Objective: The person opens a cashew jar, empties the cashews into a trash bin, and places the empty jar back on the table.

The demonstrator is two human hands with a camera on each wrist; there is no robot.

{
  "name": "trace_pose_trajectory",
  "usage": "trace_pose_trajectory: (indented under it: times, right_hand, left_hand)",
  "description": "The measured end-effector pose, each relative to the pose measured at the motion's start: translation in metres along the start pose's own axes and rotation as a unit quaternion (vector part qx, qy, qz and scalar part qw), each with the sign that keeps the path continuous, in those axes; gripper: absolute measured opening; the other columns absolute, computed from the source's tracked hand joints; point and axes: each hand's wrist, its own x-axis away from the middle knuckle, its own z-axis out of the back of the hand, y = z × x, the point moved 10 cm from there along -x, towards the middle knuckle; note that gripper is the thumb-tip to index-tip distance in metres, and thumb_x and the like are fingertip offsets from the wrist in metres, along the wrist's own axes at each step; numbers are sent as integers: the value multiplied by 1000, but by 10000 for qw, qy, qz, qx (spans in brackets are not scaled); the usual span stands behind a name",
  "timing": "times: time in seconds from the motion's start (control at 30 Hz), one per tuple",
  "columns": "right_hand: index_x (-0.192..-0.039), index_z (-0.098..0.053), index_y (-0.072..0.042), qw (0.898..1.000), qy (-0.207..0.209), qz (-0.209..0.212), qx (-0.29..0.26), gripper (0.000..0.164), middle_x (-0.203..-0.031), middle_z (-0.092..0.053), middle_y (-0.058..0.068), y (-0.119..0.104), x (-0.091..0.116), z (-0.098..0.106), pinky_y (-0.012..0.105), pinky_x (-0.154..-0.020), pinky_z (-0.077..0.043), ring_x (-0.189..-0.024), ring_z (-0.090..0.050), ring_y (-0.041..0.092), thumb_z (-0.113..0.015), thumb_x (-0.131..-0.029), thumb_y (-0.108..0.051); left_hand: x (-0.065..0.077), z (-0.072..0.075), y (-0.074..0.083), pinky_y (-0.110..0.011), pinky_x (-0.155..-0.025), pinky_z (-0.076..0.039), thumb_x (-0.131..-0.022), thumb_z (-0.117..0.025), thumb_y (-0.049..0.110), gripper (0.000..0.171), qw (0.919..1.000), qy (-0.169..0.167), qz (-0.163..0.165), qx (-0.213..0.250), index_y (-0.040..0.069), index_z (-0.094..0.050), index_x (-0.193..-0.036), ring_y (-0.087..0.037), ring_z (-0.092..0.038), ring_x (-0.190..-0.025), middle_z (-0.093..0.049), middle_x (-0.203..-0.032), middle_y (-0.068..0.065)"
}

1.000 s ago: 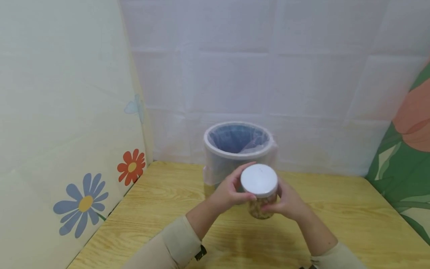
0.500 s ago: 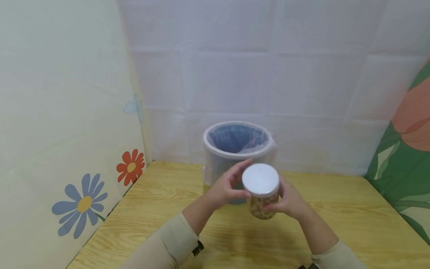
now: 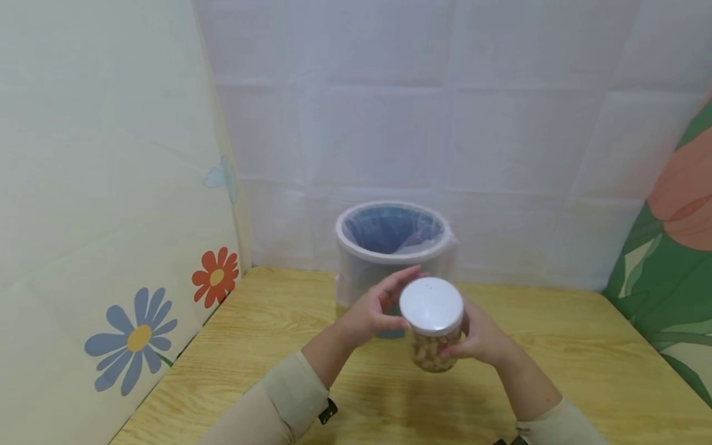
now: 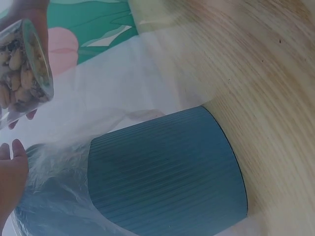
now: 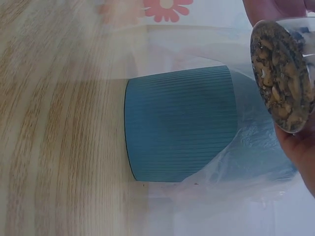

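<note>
In the head view my right hand (image 3: 483, 334) grips a clear jar (image 3: 431, 352) from the right, its thumb across the front of the jar's wall. The jar is nearly upright above the table and has a white lid (image 3: 431, 305). Nut-like brown pieces fill it, with dark crumbs at the base (image 5: 280, 76). My left hand (image 3: 371, 314) is spread at the jar's left, thumb tip by the lid's edge. In the left wrist view, the visible left fingers (image 4: 14, 164) stand apart from the jar.
Behind the hands a round blue-grey bin (image 3: 361, 272) with a pale rim stands on the wood-grain table (image 3: 267, 346). A clear bag lines it and folds over its outside. A white sheet (image 3: 384, 123) hangs behind, with flower-printed sheets at both sides.
The left thumb has drawn back from the front of the jar to the lid's left edge. The jar, in the right hand, sits slightly lower.
</note>
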Motion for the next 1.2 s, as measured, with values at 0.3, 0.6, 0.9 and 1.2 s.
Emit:
trace_pose_trajectory:
  times: [0.3, 0.6, 0.9, 1.2]
  right_hand:
    - [-133, -31, 6, 9997, 65, -224, 28, 92, -125, -50, -3, 4, 2, 1, 28, -96, -40, -113, -49, 12, -82, -57, -5]
    - [-135, -30, 7, 9996, 50, -186, 194, 93, -126, -49, 0, 7, 2, -1, 27, -96, -39, -114, -48, 12, -80, -57, 3]
    - [-135, -31, 5, 9977, 287, -298, 534, 94, -126, -49, 6, 11, -1, 3, 24, -97, -36, -115, -46, 10, -80, -56, 3]
    - [-135, -31, 6, 9973, 385, -420, 460, 93, -125, -48, 16, 15, -1, 4, 24, -96, -38, -114, -48, 10, -80, -56, 6]
  left_hand:
    - [-1, -3, -2, -38, -108, -25, -68, -75, 42, 101, 9999, 90, 113, 16, 2, -22, -143, -25, -37, -128, -28, -145, -21]
    - [-1, -7, -6, -37, -104, -32, -65, -78, 42, 103, 9993, 154, 304, 169, 5, -23, -144, -18, -43, -121, -37, -137, -23]
    - [-1, -5, -7, -37, -103, -32, -66, -79, 39, 101, 9984, 379, 371, 171, 9, -23, -145, -20, -43, -121, -39, -136, -20]
    - [0, -1, -13, -37, -105, -29, -64, -79, 43, 104, 9974, 559, 434, 110, 11, -23, -145, -18, -41, -123, -40, -136, -19]
